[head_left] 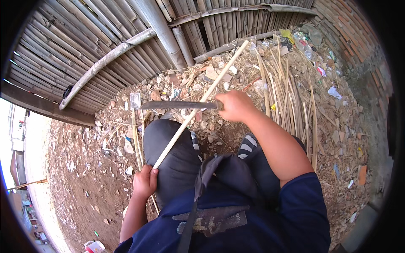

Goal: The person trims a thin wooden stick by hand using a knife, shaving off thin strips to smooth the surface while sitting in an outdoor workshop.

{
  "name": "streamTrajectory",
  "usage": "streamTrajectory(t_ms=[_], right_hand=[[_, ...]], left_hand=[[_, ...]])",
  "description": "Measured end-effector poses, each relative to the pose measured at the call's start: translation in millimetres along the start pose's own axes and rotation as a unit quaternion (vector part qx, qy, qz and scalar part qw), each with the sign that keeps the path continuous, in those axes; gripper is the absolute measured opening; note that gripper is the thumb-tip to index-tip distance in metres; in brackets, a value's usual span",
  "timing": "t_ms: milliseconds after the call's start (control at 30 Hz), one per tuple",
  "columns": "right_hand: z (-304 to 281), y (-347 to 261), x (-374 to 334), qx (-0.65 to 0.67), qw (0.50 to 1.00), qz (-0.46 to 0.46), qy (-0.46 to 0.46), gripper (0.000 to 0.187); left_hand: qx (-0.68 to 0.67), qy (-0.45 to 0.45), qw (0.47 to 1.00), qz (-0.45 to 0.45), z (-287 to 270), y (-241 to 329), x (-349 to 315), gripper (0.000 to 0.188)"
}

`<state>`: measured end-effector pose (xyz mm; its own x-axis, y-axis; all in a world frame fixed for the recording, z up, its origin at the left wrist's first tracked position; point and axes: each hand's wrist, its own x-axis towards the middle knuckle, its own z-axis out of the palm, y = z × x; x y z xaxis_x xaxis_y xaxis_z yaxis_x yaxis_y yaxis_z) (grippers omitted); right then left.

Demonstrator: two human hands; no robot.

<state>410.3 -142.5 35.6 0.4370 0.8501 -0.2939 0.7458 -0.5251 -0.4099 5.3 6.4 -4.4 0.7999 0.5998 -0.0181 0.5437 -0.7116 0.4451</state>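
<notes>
My left hand (145, 181) is closed round the lower end of a long pale bamboo strip (202, 100), beside my left knee. The strip slants up and away to the right. My right hand (234, 106) grips the handle of a machete (179, 105), whose dark blade points left and crosses over the strip. Whether the blade touches the strip I cannot tell. To the right of my right hand, many similar bamboo strips (290, 103) lie in a loose bundle on the ground. A few more pale strips (136, 139) lie left of my left knee.
A bamboo slat wall (97, 50) with a thick post (158, 33) rises ahead. A brick wall (350, 33) stands at the right. Stones, wood scraps and plastic litter (334, 92) cover the dirt ground. A clear plastic piece (135, 100) lies near the machete's tip.
</notes>
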Motion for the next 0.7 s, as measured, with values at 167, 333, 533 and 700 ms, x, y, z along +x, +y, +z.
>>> streamTrajectory(t_ms=[167, 333, 533, 700], right_hand=[[25, 67, 22, 0.141, 0.973, 0.098, 0.152, 0.025], [11, 10, 8, 0.128, 0.989, 0.045, 0.063, 0.02], [22, 78, 24, 0.138, 0.984, 0.082, 0.08, 0.026], [-5, 57, 17, 0.139, 0.978, 0.113, 0.105, 0.028]], left_hand=[[-0.001, -0.015, 1.0, 0.007, -9, 10, 9, 0.024], [0.003, 0.0, 1.0, 0.015, -3, 2, 2, 0.023], [0.018, 0.003, 1.0, 0.023, -1, 4, 11, 0.023], [0.002, -0.003, 1.0, 0.017, -9, 8, 8, 0.025]])
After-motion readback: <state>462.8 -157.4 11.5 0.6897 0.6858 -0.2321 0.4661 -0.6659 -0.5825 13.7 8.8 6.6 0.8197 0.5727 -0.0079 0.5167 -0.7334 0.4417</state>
